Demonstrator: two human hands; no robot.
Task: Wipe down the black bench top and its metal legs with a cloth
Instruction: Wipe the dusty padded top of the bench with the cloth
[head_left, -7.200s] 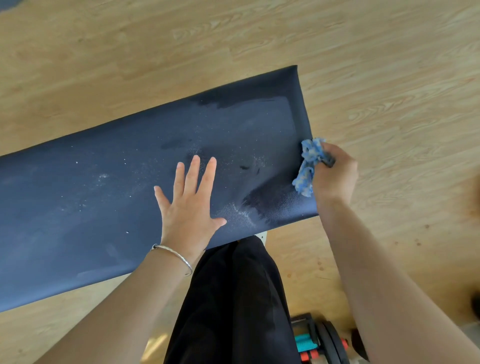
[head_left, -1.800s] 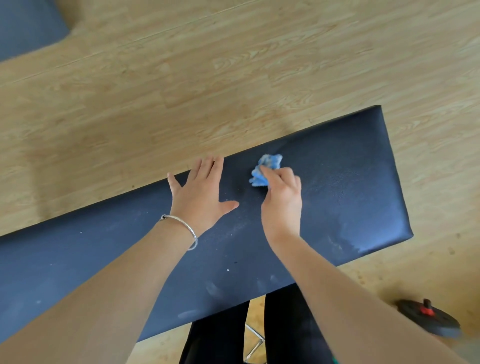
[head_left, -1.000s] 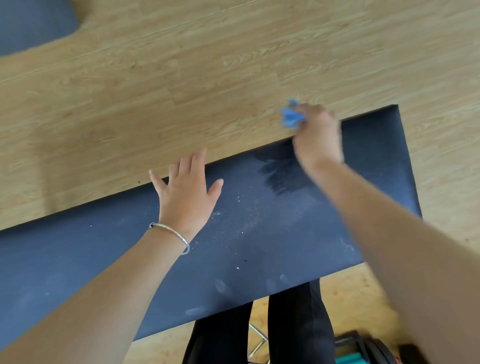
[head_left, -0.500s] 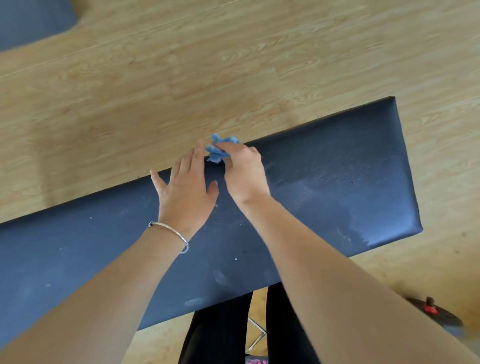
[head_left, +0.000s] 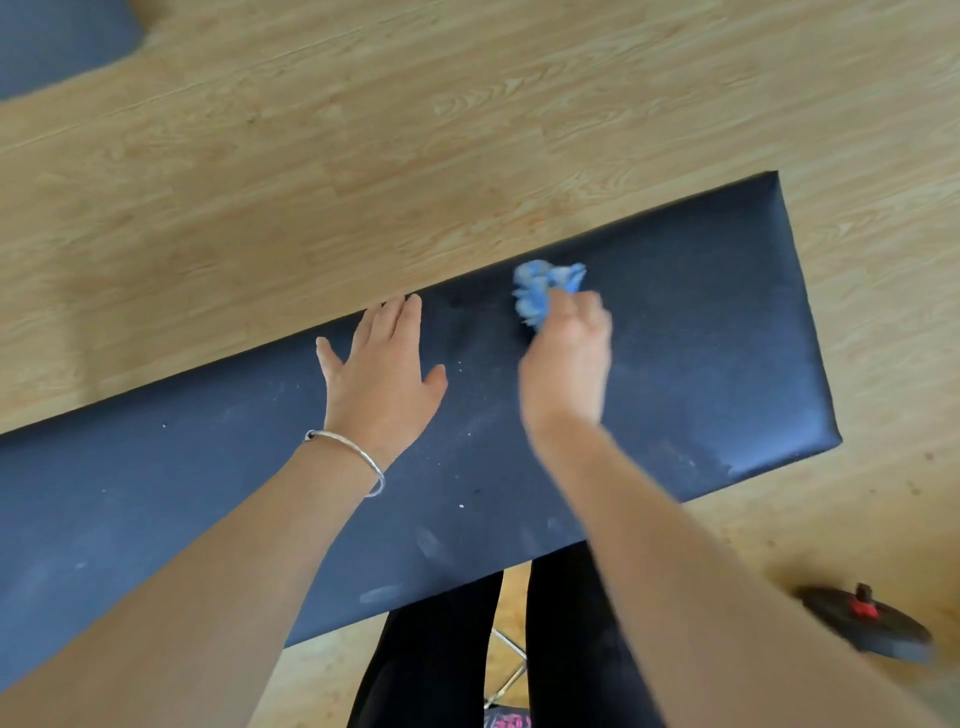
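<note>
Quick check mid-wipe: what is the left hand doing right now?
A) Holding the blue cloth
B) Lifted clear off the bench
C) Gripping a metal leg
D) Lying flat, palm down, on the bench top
D: the left hand lies open with fingers spread on the black bench top, while the right hand holds the bunched blue cloth near the far edge.

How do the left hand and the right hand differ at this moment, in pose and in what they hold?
The left hand lies flat and open on the bench top, holding nothing; the right hand is closed around a bunched blue cloth. The left hand looks sharp, with a silver bracelet at its wrist; the right hand is blurred and its wrist is bare. Both are over the bench top.
</note>
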